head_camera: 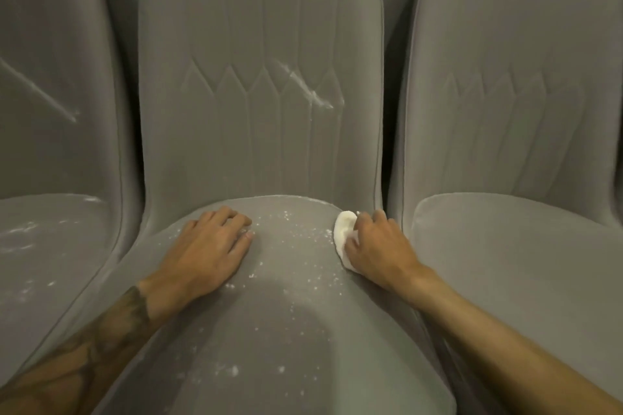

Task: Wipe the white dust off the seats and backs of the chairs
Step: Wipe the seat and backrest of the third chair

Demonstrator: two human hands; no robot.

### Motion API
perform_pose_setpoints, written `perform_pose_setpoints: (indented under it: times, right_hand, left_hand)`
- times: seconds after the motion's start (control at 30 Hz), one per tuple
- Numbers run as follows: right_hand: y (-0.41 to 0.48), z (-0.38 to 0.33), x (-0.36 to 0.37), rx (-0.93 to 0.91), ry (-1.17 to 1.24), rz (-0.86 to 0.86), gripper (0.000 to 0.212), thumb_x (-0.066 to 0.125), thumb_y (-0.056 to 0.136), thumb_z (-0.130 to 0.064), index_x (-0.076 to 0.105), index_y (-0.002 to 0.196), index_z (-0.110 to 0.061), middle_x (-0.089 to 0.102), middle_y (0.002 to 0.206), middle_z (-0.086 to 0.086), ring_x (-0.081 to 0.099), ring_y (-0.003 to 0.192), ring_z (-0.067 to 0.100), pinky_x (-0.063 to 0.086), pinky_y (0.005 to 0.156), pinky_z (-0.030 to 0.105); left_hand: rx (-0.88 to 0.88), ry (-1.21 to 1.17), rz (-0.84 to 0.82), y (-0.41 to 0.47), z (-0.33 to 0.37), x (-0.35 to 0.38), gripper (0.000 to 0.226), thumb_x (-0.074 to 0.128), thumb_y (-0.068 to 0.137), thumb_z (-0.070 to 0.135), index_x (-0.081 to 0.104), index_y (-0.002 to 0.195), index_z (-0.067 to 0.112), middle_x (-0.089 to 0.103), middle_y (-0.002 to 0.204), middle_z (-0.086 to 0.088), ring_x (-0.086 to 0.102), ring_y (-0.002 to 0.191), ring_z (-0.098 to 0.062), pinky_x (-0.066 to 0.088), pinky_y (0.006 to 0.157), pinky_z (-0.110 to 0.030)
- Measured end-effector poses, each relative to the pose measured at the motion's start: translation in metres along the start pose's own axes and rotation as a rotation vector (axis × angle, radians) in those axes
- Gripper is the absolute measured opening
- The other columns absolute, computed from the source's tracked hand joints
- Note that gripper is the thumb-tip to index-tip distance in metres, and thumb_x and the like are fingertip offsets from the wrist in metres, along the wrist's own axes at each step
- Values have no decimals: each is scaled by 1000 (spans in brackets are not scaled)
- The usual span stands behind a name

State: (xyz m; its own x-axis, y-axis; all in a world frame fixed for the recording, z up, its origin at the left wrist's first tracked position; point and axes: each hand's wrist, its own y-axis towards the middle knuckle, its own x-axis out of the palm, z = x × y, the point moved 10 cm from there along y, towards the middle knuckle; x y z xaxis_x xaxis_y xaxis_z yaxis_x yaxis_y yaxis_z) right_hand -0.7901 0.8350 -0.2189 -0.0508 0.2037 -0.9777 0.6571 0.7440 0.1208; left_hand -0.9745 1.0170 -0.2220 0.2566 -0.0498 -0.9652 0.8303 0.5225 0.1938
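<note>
1. On the seat of the middle chair, close to its back edge, the person's left hand lies palm down. Its fingers are relaxed and hold nothing.
2. At the back right corner of that seat, the right hand grips a white cloth. Its fingers curl over the cloth and press it to the fabric.
3. White dust speckles the seat between the two hands and scatters on toward the front edge.
4. A white streak slants across the right side of the middle chair's back.
5. The left chair carries a long slanting line of dust on its back and pale smudges on its seat.
6. The right chair stands just beside the middle one, and its seat and back look plain grey.
</note>
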Motion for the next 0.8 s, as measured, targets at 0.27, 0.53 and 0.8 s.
perform_pose_setpoints:
  times: [0.27, 0.53, 0.8]
  right_hand:
    - [8, -59, 14, 159, -32, 108, 37, 39, 101, -25, 51, 128, -3, 56, 128, 18, 53, 114, 34, 39, 97, 39]
    - [37, -30, 13, 165, -109, 111, 36, 39, 102, -29, 51, 129, -9, 56, 128, 16, 53, 113, 35, 38, 97, 41]
    - [63, -92, 39, -81, 17, 71, 39, 41, 102, -30, 50, 131, -6, 55, 128, 19, 52, 113, 39, 38, 98, 43]
  left_hand:
    - [109, -41, -10, 7, -42, 20, 38, 34, 109, 47, 56, 134, 31, 53, 135, 9, 49, 123, -15, 37, 109, -35]
    - [63, -107, 15, 7, -69, 17, 33, 34, 107, 51, 58, 126, 38, 53, 129, 16, 45, 113, -8, 36, 97, -32]
    - [-50, -92, 70, -8, -91, 1, 53, 29, 99, 59, 62, 127, 28, 56, 127, 6, 53, 116, -19, 43, 101, -40]
